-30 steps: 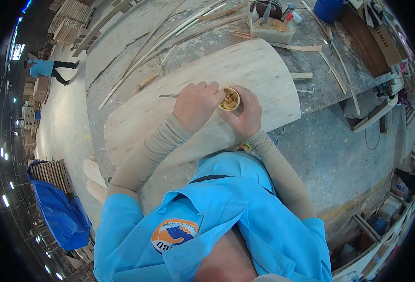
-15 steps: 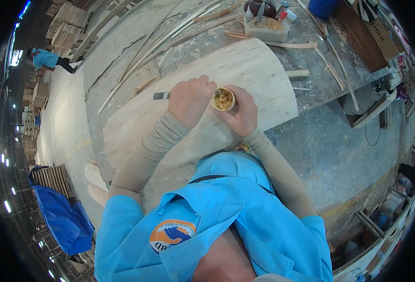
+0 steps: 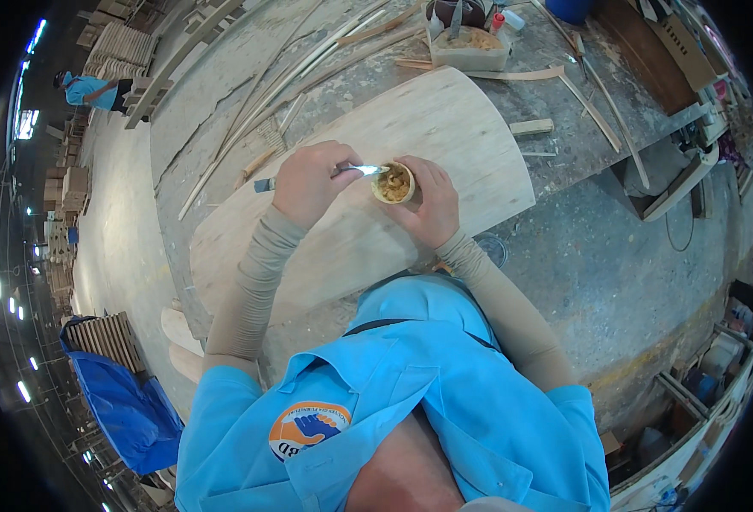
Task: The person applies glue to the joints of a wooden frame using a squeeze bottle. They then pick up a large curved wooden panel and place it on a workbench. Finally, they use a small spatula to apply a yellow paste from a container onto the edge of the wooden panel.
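Note:
My left hand (image 3: 310, 185) is closed on a putty knife, whose thin shiny blade (image 3: 364, 170) reaches to the rim of a small round cup (image 3: 375, 192). A flat grey end (image 3: 264, 184) sticks out at the hand's other side; the grip itself is hidden by my fingers. Wrapped round the cup from the right is my right hand (image 3: 432, 203). Lumpy yellow-brown paste (image 3: 394, 183) lies inside the cup. Both hands are above a large pale wooden panel (image 3: 470, 128) with curved edges, lying on the worktable.
At the table's far side stands a white tub (image 3: 470, 58) of similar paste with tools in it. Thin wood strips (image 3: 594, 119) and a short wood block (image 3: 532, 127) lie around the panel. A blue tarp (image 3: 129, 410) hangs at left; another person (image 3: 90, 90) is far left.
My left hand has moved left and drawn back from the cup, so the shiny blade now shows at its rim. The cup shifted slightly left. The far person has moved behind a wooden frame.

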